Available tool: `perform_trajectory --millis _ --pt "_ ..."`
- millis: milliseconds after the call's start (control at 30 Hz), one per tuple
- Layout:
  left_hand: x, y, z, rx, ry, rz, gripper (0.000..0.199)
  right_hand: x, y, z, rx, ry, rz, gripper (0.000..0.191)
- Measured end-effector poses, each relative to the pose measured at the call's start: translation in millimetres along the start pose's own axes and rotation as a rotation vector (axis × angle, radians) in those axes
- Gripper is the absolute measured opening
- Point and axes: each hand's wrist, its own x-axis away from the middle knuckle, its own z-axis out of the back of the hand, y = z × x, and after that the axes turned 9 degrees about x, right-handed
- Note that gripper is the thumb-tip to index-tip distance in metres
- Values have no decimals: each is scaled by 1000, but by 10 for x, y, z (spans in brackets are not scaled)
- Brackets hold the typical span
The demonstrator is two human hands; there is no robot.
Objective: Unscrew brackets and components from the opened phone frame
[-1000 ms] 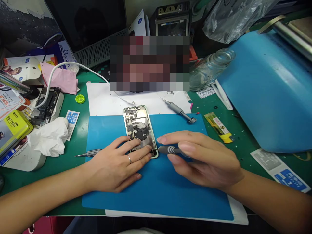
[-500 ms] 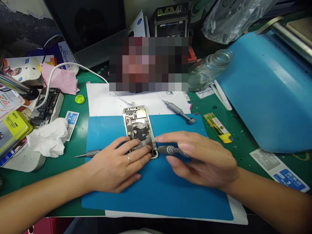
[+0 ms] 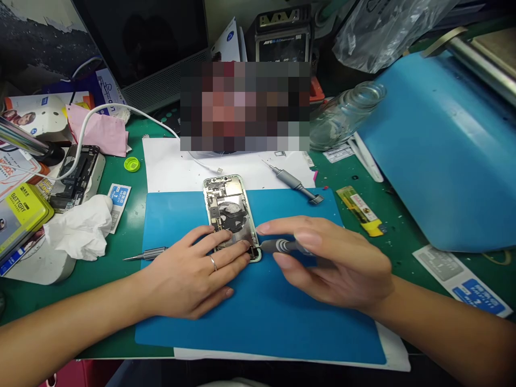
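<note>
An opened phone (image 3: 233, 207) with its inner parts showing lies on the blue mat (image 3: 258, 333). My left hand (image 3: 193, 274) rests flat over its lower end, fingers spread and touching it, a ring on one finger. My right hand (image 3: 334, 260) holds a grey screwdriver (image 3: 278, 246) between thumb and fingers, with its front end at the phone's lower right edge. The index finger reaches toward the phone's right side. Partly under my left hand lies a second screwdriver (image 3: 150, 254). A third screwdriver (image 3: 292, 180) lies across white paper (image 3: 169, 166) and the mat.
At the left are another opened phone (image 3: 76, 174), a crumpled tissue (image 3: 83, 228) and a yellow battery box (image 3: 26, 209). A white cable (image 3: 133, 109) arches behind. A glass jar (image 3: 346, 115), tweezers (image 3: 366, 158) and a yellow-capped packet (image 3: 360, 211) are to the right.
The screwdriver in my right hand looks slightly turned, and the thumb has shifted a little to the left. My left hand and the phone have not moved.
</note>
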Motion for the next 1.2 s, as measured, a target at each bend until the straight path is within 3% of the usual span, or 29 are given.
perform_trajectory --millis 1200 --pt "-5 0 2 -2 -10 2 51 -11 7 9 -44 -18 -61 80"
